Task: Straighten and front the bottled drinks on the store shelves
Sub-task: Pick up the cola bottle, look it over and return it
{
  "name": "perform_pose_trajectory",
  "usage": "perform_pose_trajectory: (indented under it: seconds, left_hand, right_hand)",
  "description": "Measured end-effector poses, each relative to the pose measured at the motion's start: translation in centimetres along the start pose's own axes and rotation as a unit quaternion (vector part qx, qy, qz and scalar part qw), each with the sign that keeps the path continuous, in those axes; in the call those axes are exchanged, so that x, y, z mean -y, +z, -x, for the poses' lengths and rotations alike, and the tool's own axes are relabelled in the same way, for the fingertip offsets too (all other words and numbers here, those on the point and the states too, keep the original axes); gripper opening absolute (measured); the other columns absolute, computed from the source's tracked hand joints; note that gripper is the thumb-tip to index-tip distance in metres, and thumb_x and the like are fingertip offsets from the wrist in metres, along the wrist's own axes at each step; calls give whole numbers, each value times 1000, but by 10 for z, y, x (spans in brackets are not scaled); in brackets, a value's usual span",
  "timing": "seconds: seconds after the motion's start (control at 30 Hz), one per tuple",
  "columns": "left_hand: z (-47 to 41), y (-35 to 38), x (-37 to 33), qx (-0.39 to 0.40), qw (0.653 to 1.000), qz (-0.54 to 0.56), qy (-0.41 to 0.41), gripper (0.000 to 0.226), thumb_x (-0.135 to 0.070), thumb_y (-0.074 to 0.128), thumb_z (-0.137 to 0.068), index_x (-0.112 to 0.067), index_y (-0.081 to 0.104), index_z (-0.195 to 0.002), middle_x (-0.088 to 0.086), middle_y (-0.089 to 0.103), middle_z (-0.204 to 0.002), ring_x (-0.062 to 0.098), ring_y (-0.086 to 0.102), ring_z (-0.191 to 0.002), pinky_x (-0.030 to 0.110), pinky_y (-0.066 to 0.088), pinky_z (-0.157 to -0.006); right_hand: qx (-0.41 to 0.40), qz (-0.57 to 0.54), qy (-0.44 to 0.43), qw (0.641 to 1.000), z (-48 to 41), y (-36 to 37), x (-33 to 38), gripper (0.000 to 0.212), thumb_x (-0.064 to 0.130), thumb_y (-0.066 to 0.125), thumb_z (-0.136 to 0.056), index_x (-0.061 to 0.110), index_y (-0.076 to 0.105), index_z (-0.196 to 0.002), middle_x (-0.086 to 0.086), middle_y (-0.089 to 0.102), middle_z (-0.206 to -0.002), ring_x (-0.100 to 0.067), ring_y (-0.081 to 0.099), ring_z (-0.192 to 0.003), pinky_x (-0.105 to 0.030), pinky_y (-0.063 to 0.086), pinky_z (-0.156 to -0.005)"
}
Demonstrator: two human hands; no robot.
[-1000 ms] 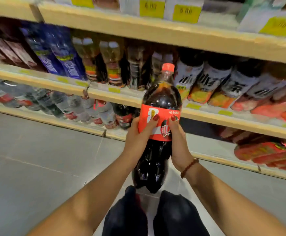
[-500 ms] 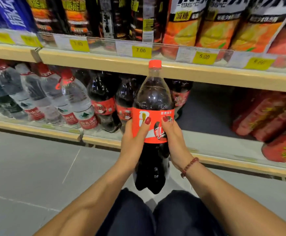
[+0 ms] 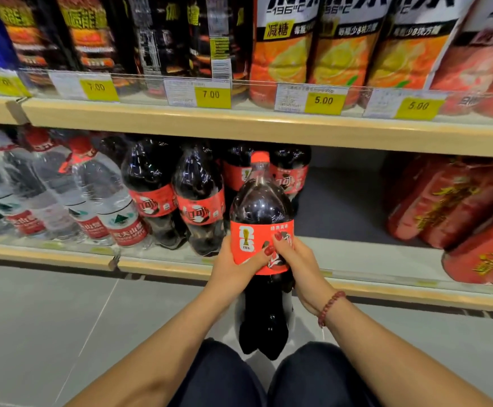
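Since the cola bottle (image 3: 261,230) is big and heavy, both hands wrap it at the red label band: left hand (image 3: 233,265) cupped round the left side w/ thumb across the front, right hand (image 3: 301,262) closed on the right side, fingertips (image 3: 277,237) on the label. Bottle is upright, held in the air just in front of the bottom shelf (image 3: 386,259), base above the knees, not yet seated. Label faces out, prob. so it fronts correctly. Empty bay sits right of the shelved cola bottles (image 3: 178,195), likely target. Water bottles (image 3: 98,201) further left, red packs (image 3: 459,212) to the right.
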State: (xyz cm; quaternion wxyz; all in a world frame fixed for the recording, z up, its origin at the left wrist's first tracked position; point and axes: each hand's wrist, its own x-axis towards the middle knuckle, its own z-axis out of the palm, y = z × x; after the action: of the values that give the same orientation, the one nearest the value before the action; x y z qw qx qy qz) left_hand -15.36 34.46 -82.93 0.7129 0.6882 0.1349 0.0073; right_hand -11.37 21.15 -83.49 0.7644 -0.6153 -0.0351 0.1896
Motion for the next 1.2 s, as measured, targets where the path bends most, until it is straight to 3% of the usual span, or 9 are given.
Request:
perform_pose_trajectory:
  seconds: [0.1, 0.37, 0.47, 0.63, 0.77, 0.87, 0.93, 1.03, 1.2]
  left_hand:
    - [-15, 0, -2, 18, 1000, 1, 9, 42, -28, 78, -74, -27, 56, -110, -10, 73, -99, -1, 69, -87, 14, 53, -71]
    - [-67, -4, -35, 56, 998, 19, 7, 85, -55, 81, -52, -19, 57, -125, 0, 70, -116, 15, 67, -107, 35, 51, -96]
    - [-83, -8, -39, 63, 997, 33, 7, 84, -53, 83, -52, -18, 58, -125, 2, 71, -116, 18, 67, -108, 35, 51, -95]
    - [-102, -14, -41, 43, 999, 29, -2, 74, -43, 84, -47, -18, 59, -112, 2, 71, -110, 16, 68, -103, 29, 53, -88]
    - [-114, -17, -36, 36, 999, 26, -8, 51, -25, 86, -61, -21, 57, -103, 0, 70, -105, 11, 69, -96, 22, 54, -78]
    - [-120, -19, -34, 31, 999, 29, 5, 58, -25, 87, -56, -19, 58, -106, 2, 71, -105, 11, 70, -95, 21, 54, -76]
    - [-123, -20, -32, 24, 999, 32, 16, 68, -30, 88, -48, -18, 58, -109, 2, 71, -106, 12, 70, -97, 24, 55, -79]
    - [-127, -18, -25, 9, 999, 15, 34, 57, -19, 89, -59, -22, 58, -107, -2, 71, -104, 6, 71, -92, 19, 56, -74]
    - [-128, -16, -3, -8, 999, -20, 32, 61, -16, 89, -61, -17, 55, -111, 0, 71, -108, 9, 70, -96, 25, 58, -81]
  right_hand:
    - [1, -26, 0, 1000, -9, -5, 5, 64, 50, 79, -67, 12, 67, -116, -12, 72, -114, -26, 68, -108, -37, 55, -92]
    - [7, -65, 11, 998, -49, -9, 43, 59, 35, 76, -72, 3, 65, -120, -20, 68, -118, -33, 64, -112, -44, 52, -97]
    - [7, -42, 12, 999, -66, -9, 55, 58, 34, 78, -69, 2, 66, -116, -19, 69, -116, -32, 66, -109, -43, 53, -95]
    - [28, -4, 39, 999, -90, -18, 63, 45, 31, 81, -61, 6, 72, -97, -12, 76, -96, -23, 73, -90, -30, 59, -74]
    - [31, 19, 34, 999, -106, -25, 63, 47, 29, 82, -59, 12, 70, -101, -5, 77, -98, -19, 70, -101, -31, 54, -90]
    - [46, 11, 35, 998, -113, -26, 60, 52, 28, 85, -54, 15, 70, -102, -5, 76, -101, -19, 69, -103, -34, 50, -97]
    - [55, 6, 15, 998, -120, -28, 61, 53, 24, 84, -57, 19, 69, -108, -4, 75, -105, -19, 69, -103, -33, 52, -95]
    - [84, 11, -12, 996, -126, -34, 69, 58, 10, 77, -64, 19, 64, -121, -2, 75, -107, -17, 70, -100, -26, 56, -82]
    - [100, 32, -9, 994, -128, -44, 56, 73, 0, 74, -68, 11, 52, -137, -10, 65, -127, -21, 64, -114, -30, 54, -92]
